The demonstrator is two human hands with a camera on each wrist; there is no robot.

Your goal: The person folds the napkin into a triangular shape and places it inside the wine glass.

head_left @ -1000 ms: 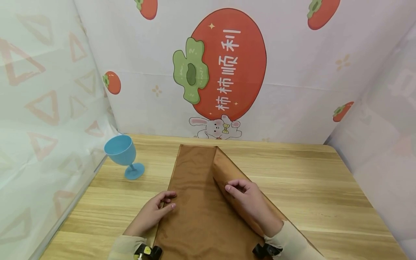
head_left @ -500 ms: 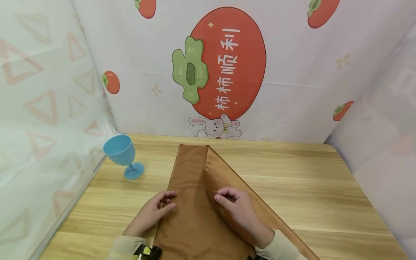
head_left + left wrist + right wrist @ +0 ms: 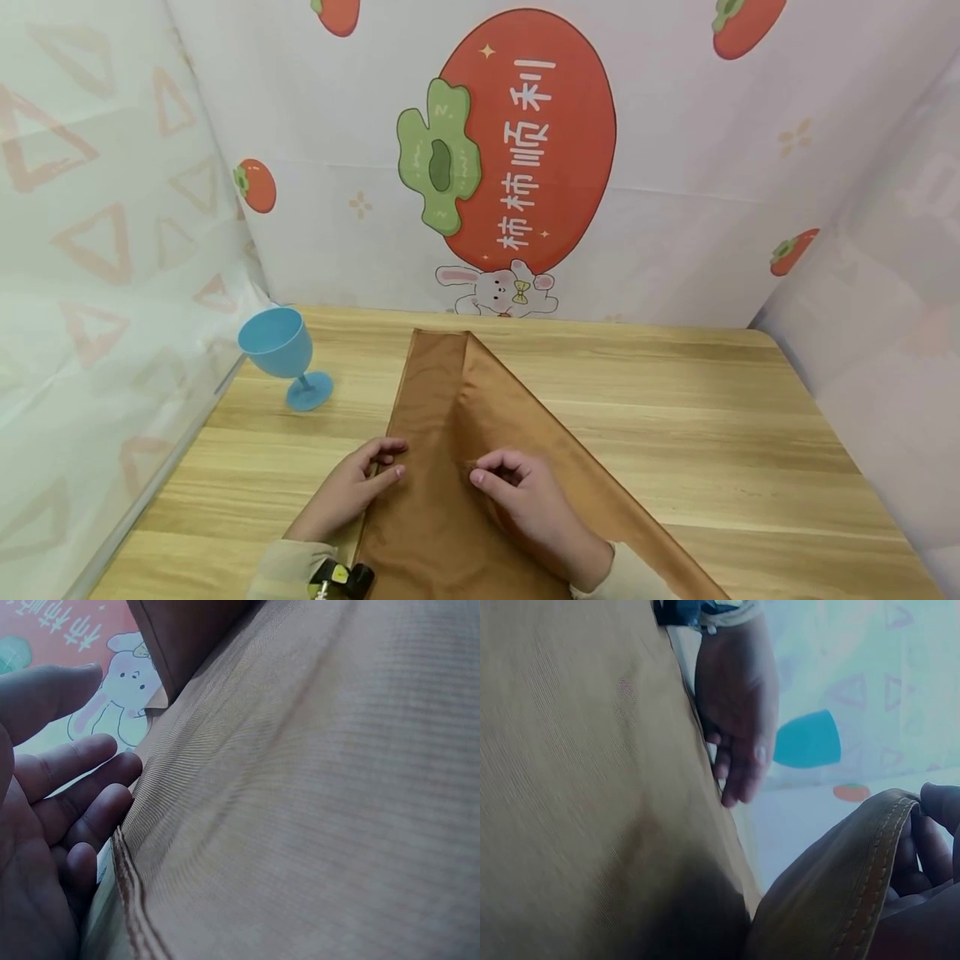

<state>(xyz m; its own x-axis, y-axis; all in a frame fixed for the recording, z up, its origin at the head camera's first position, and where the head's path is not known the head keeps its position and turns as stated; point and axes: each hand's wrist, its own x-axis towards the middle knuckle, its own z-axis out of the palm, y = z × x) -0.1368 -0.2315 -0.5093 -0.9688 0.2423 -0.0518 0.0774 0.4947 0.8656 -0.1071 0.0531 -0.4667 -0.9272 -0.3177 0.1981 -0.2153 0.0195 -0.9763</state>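
A brown cloth (image 3: 427, 542) with a stitched hem lies on the table, its right part folded over toward the left in a long slanting flap (image 3: 540, 442). My right hand (image 3: 536, 508) pinches the flap's edge between thumb and fingers and holds it raised above the lower layer. In the right wrist view, the pinched hem (image 3: 874, 877) curves up to the fingertips. At the cloth's left edge my left hand (image 3: 348, 492) rests with loosely bent fingers. The left wrist view shows its fingers (image 3: 105, 810) touching the edge, with the thumb apart from the cloth.
A blue goblet (image 3: 277, 346) stands at the table's back left, beyond the left hand. The wooden table (image 3: 750, 467) extends to the right of the cloth. Printed curtains (image 3: 322, 242) enclose the back and both sides.
My right hand has moved left and slightly nearer, drawing the flap's edge with it. The flap covers more of the lower layer. My left hand has stayed in place.
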